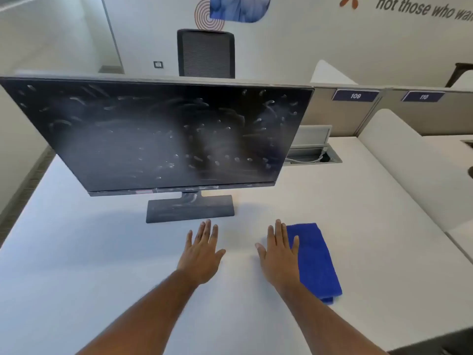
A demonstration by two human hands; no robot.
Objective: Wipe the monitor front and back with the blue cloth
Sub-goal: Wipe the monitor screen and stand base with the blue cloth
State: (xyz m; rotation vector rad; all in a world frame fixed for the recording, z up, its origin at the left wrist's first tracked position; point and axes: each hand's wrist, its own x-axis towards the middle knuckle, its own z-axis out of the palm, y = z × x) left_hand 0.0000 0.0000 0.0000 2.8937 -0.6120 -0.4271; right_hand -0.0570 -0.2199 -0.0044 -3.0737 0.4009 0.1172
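Blue cloth [317,260] folded, long axis front-to-back, beside right hand [280,254].

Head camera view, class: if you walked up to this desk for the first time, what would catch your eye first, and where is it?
The monitor dominates, standing at the middle of the white desk, its dark screen covered in pale smudges. Next is the blue cloth, folded on the desk in front of the monitor to the right. The right hand lies flat at its left edge, the left hand flat alongside, straight fingers holding nothing.
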